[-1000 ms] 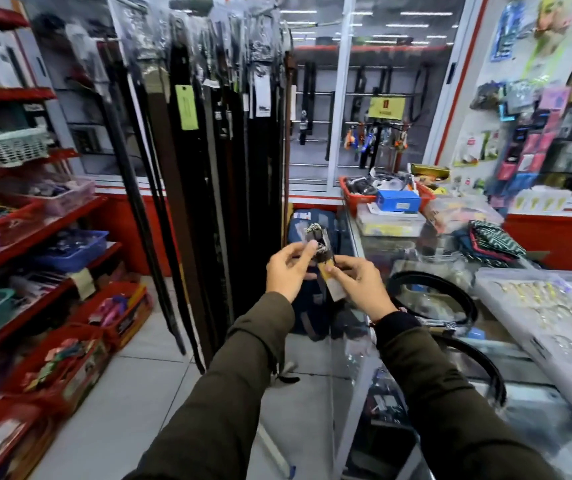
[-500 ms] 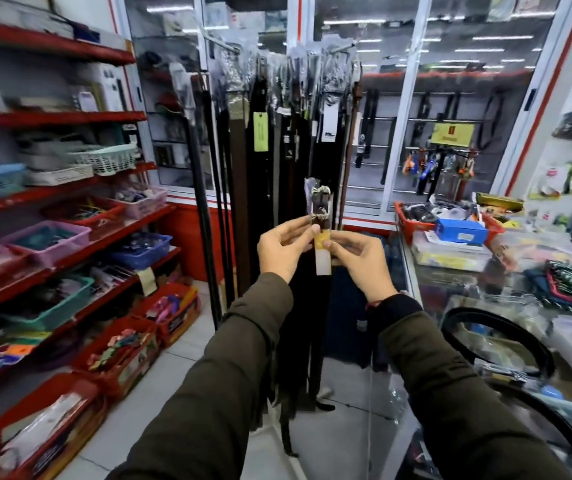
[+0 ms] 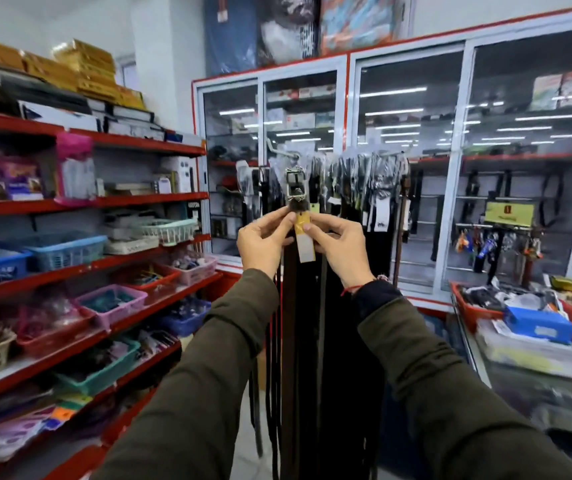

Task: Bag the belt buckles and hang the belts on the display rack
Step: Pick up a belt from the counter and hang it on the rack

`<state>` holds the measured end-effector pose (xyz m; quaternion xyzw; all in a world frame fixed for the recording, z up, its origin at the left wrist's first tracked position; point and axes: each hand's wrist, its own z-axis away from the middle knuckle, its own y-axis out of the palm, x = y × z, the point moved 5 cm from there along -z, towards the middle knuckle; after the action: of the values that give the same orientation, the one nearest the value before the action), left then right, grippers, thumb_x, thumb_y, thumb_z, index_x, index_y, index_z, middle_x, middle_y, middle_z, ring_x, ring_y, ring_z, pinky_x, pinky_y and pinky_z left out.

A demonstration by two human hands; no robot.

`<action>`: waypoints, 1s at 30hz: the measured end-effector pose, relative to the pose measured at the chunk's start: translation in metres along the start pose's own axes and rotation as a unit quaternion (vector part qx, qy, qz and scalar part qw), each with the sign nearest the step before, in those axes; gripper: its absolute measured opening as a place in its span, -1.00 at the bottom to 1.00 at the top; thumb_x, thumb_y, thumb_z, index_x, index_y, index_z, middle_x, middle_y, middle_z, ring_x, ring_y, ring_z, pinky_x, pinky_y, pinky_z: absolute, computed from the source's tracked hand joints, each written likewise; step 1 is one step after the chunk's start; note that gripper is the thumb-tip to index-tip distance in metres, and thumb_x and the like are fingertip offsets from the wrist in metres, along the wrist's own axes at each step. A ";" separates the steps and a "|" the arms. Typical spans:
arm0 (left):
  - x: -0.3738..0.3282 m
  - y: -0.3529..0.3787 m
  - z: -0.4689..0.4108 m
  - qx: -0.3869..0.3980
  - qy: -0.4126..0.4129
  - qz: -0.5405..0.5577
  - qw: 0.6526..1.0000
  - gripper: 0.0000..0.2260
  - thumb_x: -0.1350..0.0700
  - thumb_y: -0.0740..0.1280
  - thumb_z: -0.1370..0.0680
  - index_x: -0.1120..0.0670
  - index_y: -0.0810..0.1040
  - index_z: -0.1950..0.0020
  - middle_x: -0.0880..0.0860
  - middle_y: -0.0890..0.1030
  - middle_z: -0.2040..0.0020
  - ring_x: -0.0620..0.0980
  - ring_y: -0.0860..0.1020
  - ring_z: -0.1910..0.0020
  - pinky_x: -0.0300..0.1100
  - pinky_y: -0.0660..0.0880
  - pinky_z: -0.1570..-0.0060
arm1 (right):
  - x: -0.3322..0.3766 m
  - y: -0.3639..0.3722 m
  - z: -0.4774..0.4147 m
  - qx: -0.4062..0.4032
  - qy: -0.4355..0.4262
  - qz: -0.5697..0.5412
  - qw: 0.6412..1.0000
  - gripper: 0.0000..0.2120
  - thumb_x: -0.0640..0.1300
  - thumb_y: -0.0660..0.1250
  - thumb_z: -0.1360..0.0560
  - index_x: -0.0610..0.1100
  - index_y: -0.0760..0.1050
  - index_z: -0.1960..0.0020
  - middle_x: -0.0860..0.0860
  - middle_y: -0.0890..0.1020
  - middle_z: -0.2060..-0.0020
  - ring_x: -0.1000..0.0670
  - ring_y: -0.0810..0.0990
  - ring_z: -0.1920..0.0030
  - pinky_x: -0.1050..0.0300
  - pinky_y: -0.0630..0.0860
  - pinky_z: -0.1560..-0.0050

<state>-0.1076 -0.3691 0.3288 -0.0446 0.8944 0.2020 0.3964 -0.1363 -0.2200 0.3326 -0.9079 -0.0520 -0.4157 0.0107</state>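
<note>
I hold a dark belt (image 3: 290,306) up at chest height. Its silver buckle (image 3: 295,183) sits in a clear plastic bag and points upward. A yellow and white tag (image 3: 304,242) hangs just under the buckle. My left hand (image 3: 264,242) pinches the belt from the left below the buckle. My right hand (image 3: 339,247) pinches it from the right, at the tag. Right behind the buckle is the display rack (image 3: 374,155), where several dark belts (image 3: 353,237) with bagged buckles hang in a row. The held belt's strap drops straight down in front of them.
Red shelves (image 3: 87,202) with plastic baskets run along the left. A glass cabinet (image 3: 416,168) with white frames stands behind the rack. A glass counter (image 3: 533,382) with a red tray (image 3: 468,310), a blue box and packets is at the right.
Both hands have lifted the belt higher, toward the top of the rack. My view has tilted up and to the left, so the counter has slid to the right edge.
</note>
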 end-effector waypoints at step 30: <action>0.015 0.011 -0.101 -0.002 -0.064 -0.146 0.987 -0.73 0.25 0.30 -0.63 0.24 0.58 -0.31 0.28 0.65 -0.20 0.17 0.64 -0.15 0.03 0.56 -0.26 | -0.014 0.035 -0.088 -0.021 0.054 0.119 0.991 -0.71 -0.34 0.27 -0.56 -0.28 0.58 -0.25 -0.16 0.69 -0.02 -0.14 0.70 -0.05 -0.05 0.66 -0.08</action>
<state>-0.1902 -0.3977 0.3824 -0.1624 0.8507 0.1465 0.4780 -0.2076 -0.2614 0.3805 -0.8841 0.0662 -0.4605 0.0436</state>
